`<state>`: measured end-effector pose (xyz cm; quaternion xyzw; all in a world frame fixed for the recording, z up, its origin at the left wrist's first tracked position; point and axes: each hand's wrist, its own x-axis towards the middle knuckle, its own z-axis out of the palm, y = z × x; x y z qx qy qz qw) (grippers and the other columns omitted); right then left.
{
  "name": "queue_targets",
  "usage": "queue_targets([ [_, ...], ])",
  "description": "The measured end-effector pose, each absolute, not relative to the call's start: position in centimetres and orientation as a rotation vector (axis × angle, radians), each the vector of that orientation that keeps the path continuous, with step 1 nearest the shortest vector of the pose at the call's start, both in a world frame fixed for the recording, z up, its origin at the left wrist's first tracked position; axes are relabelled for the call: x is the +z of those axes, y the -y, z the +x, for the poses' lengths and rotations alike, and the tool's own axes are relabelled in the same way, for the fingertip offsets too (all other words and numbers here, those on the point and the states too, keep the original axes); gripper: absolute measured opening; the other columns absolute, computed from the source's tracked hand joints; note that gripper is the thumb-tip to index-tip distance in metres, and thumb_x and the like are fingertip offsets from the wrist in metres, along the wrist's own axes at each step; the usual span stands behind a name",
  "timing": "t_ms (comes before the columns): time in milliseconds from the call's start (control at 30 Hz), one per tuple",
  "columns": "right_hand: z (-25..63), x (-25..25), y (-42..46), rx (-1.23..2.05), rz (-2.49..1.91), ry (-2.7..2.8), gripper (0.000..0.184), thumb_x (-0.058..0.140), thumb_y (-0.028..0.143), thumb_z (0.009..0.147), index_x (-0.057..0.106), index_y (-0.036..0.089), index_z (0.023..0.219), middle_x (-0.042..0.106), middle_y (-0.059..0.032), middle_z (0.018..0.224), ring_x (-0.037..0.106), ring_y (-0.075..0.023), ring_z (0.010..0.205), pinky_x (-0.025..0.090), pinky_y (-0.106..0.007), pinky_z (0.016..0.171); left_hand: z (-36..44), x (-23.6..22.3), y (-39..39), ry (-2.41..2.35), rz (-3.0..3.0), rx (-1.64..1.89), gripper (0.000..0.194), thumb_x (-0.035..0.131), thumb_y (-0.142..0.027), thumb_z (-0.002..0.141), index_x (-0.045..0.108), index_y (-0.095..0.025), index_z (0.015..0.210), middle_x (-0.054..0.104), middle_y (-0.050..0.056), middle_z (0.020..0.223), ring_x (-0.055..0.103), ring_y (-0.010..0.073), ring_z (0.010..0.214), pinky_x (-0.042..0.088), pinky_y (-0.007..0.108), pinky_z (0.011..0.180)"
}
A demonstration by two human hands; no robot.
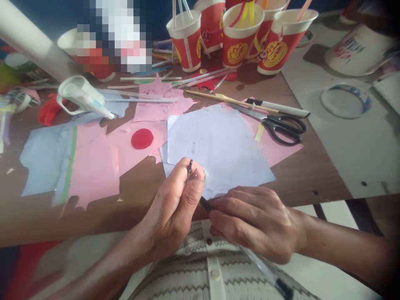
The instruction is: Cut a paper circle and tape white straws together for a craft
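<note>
Close to the table's front edge, my left hand (pixel 179 204) is closed, thumb against fingers, around a small clear piece with a dark strip; its kind is not plain. My right hand (pixel 256 221) is wrapped round a pen with a clear barrel (pixel 258 262) and black ends. The pen's dark front end points at my left hand, and I cannot tell whether it touches the small piece. White paper sheets (pixel 215 141) lie just beyond both hands. To their right, black-handled scissors (pixel 283 127) rest across pink paper (pixel 278 150). A red paper circle (pixel 142 138) lies to the left.
Red paper cups (pixel 189 46) with straws stand at the back. A wooden stick (pixel 231 101) and a utility knife (pixel 279 107) lie behind the scissors. Cut pink paper (pixel 93 162), blue paper (pixel 43 158) and a white handled tool (pixel 83 98) occupy the left. A tape roll (pixel 345 101) lies right.
</note>
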<state>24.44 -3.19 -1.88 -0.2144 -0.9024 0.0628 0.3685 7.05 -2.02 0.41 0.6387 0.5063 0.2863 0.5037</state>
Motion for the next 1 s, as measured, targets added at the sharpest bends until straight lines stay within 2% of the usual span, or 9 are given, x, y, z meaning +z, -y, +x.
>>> queue_targets([
  [100, 25.4, -1.8, 3.4, 0.196, -0.626, 2.364, 0.009, 0.054, 0.013, 0.085, 0.058, 0.013, 0.077, 0.064, -0.005, 0.063, 0.064, -0.0169, 0.061, 0.053, -0.028, 0.054, 7.0, 0.3, 2.1, -1.216, 1.57, 0.683, 0.02, 0.033, -0.034, 0.093, 0.043, -0.021, 0.081, 0.05, 0.003, 0.085, 0.051, 0.0202, 0.093, 0.043, 0.033, 0.08],
  [267, 26.4, -1.9, 3.5, 0.222, -0.824, 2.329, 0.005, 0.053, 0.016, 0.087, 0.054, 0.018, 0.084, 0.067, -0.0009, 0.07, 0.063, -0.0123, 0.061, 0.05, -0.023, 0.054, 6.7, 0.4, 1.9, -1.175, 1.704, 0.615, 0.015, 0.032, -0.028, 0.094, 0.042, -0.021, 0.085, 0.05, 0.004, 0.088, 0.05, 0.0192, 0.091, 0.043, 0.034, 0.081],
  [433, 26.5, -2.0, 3.0, 0.265, -0.897, 2.256, 0.005, 0.053, 0.016, 0.086, 0.055, 0.019, 0.082, 0.066, 0.0006, 0.066, 0.062, -0.0115, 0.057, 0.048, -0.022, 0.053, 6.4, 0.6, 1.7, -1.097, 1.825, 0.504, 0.009, 0.031, -0.02, 0.093, 0.039, -0.02, 0.088, 0.047, 0.004, 0.088, 0.047, 0.0173, 0.085, 0.042, 0.033, 0.081],
  [667, 26.5, -1.5, 2.2, 0.332, -1.041, 2.216, 0.009, 0.049, 0.017, 0.087, 0.055, 0.021, 0.081, 0.065, 0.001, 0.062, 0.062, -0.0131, 0.05, 0.047, -0.024, 0.048, 7.1, -1.3, 2.5, -1.035, 2.162, 0.721, 0.009, 0.034, -0.014, 0.089, 0.043, -0.015, 0.089, 0.049, 0.01, 0.088, 0.044, 0.0221, 0.086, 0.042, 0.041, 0.078],
  [867, 26.7, -0.8, 1.0, 0.213, -1.135, 2.268, 0.008, 0.049, 0.016, 0.087, 0.056, 0.02, 0.085, 0.068, -0.0017, 0.064, 0.064, -0.0132, 0.051, 0.051, -0.022, 0.05, 7.1, -1.4, 2.5, -1.029, 2.326, 0.662, 0.015, 0.036, -0.014, 0.088, 0.05, -0.009, 0.087, 0.052, 0.013, 0.086, 0.044, 0.0242, 0.085, 0.045, 0.043, 0.078],
  [1000, 26.4, -0.5, -0.3, 0.176, -1.115, 2.317, 0.009, 0.051, 0.015, 0.085, 0.058, 0.021, 0.084, 0.067, -0.0022, 0.059, 0.063, -0.0135, 0.044, 0.05, -0.02, 0.043, 6.9, -1.3, 2.5, -1.048, 2.279, 0.617, 0.015, 0.039, -0.018, 0.088, 0.052, -0.01, 0.085, 0.052, 0.012, 0.087, 0.046, 0.0244, 0.085, 0.047, 0.04, 0.072],
])
